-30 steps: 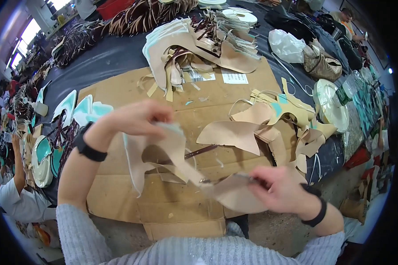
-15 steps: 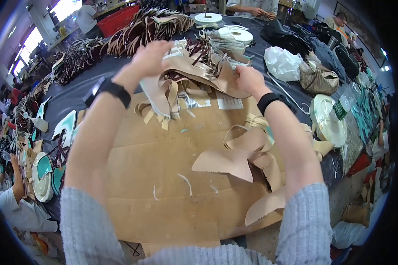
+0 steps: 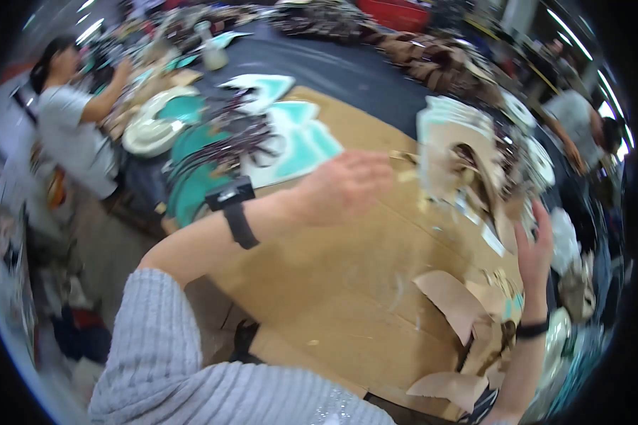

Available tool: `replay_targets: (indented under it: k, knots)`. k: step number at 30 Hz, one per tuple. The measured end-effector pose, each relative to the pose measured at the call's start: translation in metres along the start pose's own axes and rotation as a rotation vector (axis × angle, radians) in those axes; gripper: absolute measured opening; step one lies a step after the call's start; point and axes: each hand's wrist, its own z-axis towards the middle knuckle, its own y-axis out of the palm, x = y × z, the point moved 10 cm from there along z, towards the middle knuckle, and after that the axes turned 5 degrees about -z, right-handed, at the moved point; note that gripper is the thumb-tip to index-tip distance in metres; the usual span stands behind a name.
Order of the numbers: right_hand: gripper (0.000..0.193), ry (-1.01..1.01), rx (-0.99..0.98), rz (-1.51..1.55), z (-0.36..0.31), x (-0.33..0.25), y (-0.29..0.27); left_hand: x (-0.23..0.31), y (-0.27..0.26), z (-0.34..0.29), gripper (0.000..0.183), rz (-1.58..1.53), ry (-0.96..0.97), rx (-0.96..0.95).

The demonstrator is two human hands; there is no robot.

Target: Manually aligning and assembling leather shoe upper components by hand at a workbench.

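Note:
My left hand (image 3: 344, 185) is over the cardboard sheet (image 3: 333, 283), fingers stretched out and slightly blurred, with nothing in it. Nearest to it lie flat white-and-teal cut pieces (image 3: 301, 152). A dark band circles my left wrist. My right hand (image 3: 535, 244) stands at the right beside a heap of tan leather-like pieces (image 3: 443, 145), its fingers apart and holding nothing; whether it touches the heap I cannot tell. Loose curved tan pieces (image 3: 454, 304) lie on the cardboard nearer me, left of my right forearm.
Dark red strips (image 3: 237, 149) lie over teal pieces at the left, next to a cream round reel (image 3: 149, 131). Brown pieces (image 3: 432, 60) line the table's far side, near a red crate (image 3: 395, 14). One person (image 3: 78, 106) sits at left; another (image 3: 578, 127) leans at far right.
My view has swung left, so the heap now appears further right. Both hands have come away from the tan heap; the left is now over the cardboard near the white-and-teal pieces.

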Motion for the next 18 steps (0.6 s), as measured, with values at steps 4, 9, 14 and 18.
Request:
replay_targets:
  k: [4,9,14,18]
  knots:
    - [0.050,-0.140,-0.220,0.107,-0.040,-0.112,0.007,-0.012,-0.025,-0.059,0.029,-0.155,-0.074,0.016]
    - [0.046,-0.265,-0.577,0.233,-0.079,-0.194,0.041,-0.095,-0.065,-0.112,0.034,-0.091,-0.576,-0.176]
    - [0.041,-0.329,-0.791,0.331,-0.102,-0.215,0.064,-0.107,-0.028,-0.143,0.043,0.135,-0.617,-0.537]
    - [0.036,-0.122,-0.902,0.640,-0.098,-0.214,0.103,-0.133,-0.011,-0.163,0.055,0.046,-0.803,-0.756]
